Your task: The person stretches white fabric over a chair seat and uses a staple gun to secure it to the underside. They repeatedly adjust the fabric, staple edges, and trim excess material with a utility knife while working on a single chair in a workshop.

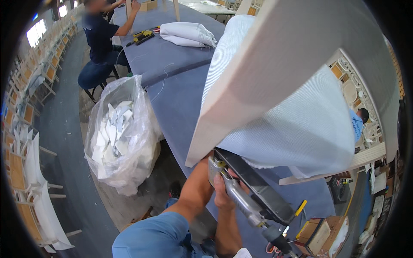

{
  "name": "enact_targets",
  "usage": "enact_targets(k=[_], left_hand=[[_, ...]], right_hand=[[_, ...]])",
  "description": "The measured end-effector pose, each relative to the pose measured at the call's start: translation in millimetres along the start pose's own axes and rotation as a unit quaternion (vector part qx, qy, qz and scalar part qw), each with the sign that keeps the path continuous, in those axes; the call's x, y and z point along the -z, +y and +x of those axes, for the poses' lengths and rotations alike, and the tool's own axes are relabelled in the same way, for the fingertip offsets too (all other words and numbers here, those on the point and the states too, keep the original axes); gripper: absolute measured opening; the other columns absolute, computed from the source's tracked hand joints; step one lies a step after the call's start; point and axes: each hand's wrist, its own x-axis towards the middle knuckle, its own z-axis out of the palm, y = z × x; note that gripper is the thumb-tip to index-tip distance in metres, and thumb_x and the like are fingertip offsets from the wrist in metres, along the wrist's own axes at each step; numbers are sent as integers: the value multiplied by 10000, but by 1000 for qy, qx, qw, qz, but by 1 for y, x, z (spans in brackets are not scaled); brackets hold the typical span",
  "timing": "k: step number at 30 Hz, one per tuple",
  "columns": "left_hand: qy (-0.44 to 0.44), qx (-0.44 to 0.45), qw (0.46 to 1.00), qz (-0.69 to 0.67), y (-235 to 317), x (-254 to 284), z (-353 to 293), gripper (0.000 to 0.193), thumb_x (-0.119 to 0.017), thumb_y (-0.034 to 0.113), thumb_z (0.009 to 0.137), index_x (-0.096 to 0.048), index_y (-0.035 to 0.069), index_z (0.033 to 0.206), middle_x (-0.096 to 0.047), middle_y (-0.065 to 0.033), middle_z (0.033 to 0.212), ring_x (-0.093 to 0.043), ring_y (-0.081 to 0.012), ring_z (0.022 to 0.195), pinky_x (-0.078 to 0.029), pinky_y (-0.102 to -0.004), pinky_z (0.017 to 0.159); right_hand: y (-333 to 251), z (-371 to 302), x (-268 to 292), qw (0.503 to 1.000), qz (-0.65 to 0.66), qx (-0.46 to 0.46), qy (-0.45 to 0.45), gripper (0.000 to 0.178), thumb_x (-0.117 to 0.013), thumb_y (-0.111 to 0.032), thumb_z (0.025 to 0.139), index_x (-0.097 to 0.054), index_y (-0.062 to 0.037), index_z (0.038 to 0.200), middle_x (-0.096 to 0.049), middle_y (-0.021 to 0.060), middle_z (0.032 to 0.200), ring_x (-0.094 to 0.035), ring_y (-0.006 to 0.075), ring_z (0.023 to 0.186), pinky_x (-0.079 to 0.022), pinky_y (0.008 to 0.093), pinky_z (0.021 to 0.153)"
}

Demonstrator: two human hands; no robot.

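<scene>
My right hand (223, 195) is wrapped around the silver handle of a pneumatic staple gun (243, 200), which has a long black magazine and an air hose fitting at its lower end. The gun's nose lies close to the lower edge of a pale wooden chair frame (258, 73). Pale blue-white woven fabric (297, 124) covers the part between the frame's legs. My left forearm (198, 185) reaches up behind the gun toward the frame, and the left hand's fingers are hidden there.
A blue-grey covered table (172, 94) carries a folded white cloth (185, 34) and yellow-black tools (143, 37). Beside it stands a clear plastic bag (124, 172) of white scraps. A cardboard box (320, 236) sits at lower right. A co-worker (101, 47) sits at far left; chairs line the left.
</scene>
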Motion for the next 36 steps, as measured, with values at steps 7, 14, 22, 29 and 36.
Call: enact_targets(k=[7, 14, 22, 29, 36], left_hand=[[-90, 14, 951, -296, -53, 5, 56, 449, -617, 217, 1005, -544, 54, 1418, -629, -108, 1354, -635, -243, 1181, -507, -381, 1014], [-40, 18, 996, 83, -13, 2, -100, 380, -668, 199, 999, -646, 8, 1326, -724, -132, 1194, -690, -222, 1078, -552, -354, 930], [122, -346, 888, 278, 116, 23, -45, 1049, -832, 583, 770, -398, 16, 1539, -627, -205, 1361, -611, -297, 1256, -444, -423, 1088], [67, -268, 922, 271, 110, 5, -24, 1240, -914, 592, 597, -387, -21, 1537, -686, -188, 1278, -687, -277, 1156, -535, -373, 995], [15, -278, 941, 191, 103, 12, -14, 1159, -932, 494, 671, -375, -28, 1543, -659, -209, 1335, -665, -255, 1198, -524, -354, 1002]], right_hand=[[-27, -55, 64, 920, 175, -322, 138, 450, -665, -118, 932, -489, -43, 1339, -596, 148, 1243, -580, 265, 1185, -566, 433, 884], [-22, -155, 164, 756, 277, -509, 304, 447, -678, -173, 948, -475, -175, 1346, -623, 140, 1220, -658, 301, 1062, -588, 490, 853], [21, -191, 162, 711, 302, -546, 326, 412, -647, -140, 966, -494, -200, 1344, -644, 135, 1206, -675, 321, 1035, -587, 500, 871], [33, -195, 104, 535, 377, -584, 480, 324, -664, -190, 958, -595, -167, 1273, -675, 109, 1204, -671, 357, 1058, -575, 513, 927], [61, -200, 120, 405, 430, -568, 573, 297, -660, -204, 961, -605, -71, 1221, -655, 119, 1194, -651, 343, 1063, -579, 498, 915]])
